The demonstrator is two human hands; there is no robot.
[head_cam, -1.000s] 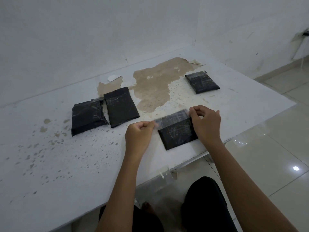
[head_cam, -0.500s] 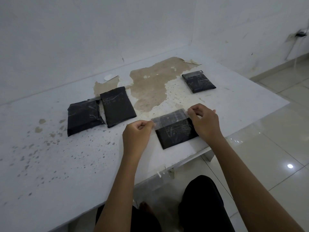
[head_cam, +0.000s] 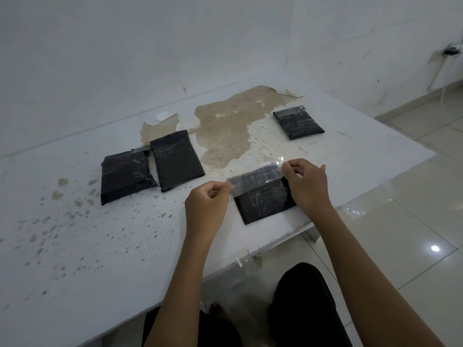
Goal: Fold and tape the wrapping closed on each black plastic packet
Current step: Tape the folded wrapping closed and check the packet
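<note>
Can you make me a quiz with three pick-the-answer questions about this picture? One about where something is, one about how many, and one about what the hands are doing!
1. Where does the packet being worked on lie?
A. by the near edge of the table
B. against the back wall
C. on the floor

2. How many black packets are on the table?
A. two
B. four
C. six

3. What are the two hands doing?
A. resting flat on the table
B. pinching the ends of a clear strip of tape
C. lifting a packet into the air

Answers:
1. A: it sits close to the table edge nearest the person.
2. B: two packets lie side by side at the left, one lies far right, and one lies by the hands.
3. B: the left hand and right hand each pinch one end of the tape over the packet's top.
</note>
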